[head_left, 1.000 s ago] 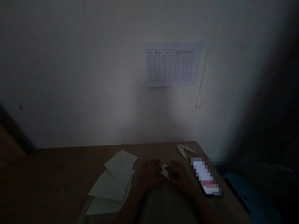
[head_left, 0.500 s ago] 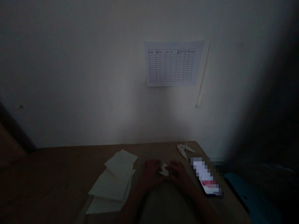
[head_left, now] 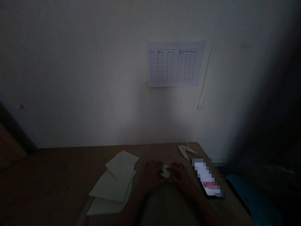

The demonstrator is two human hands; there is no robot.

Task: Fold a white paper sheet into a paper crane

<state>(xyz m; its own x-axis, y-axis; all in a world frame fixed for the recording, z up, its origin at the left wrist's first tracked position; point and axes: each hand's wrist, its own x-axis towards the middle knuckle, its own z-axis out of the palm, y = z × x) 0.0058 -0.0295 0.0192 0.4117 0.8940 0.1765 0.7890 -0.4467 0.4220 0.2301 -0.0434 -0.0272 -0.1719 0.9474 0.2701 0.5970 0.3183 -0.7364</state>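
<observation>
The room is dim. A small folded piece of white paper rests on the wooden table near its front edge. My left hand pinches its left side and my right hand pinches its right side, with the fingers of both curled on it. Most of the piece is hidden under the fingers.
A loose stack of white paper sheets lies left of my hands. A folded paper crane sits at the table's back right corner. A lit phone lies to the right, a blue object beyond it. A printed table sheet hangs on the wall.
My hands have shifted slightly on the folded paper, and the piece has turned a little between them. Nothing else has moved.
</observation>
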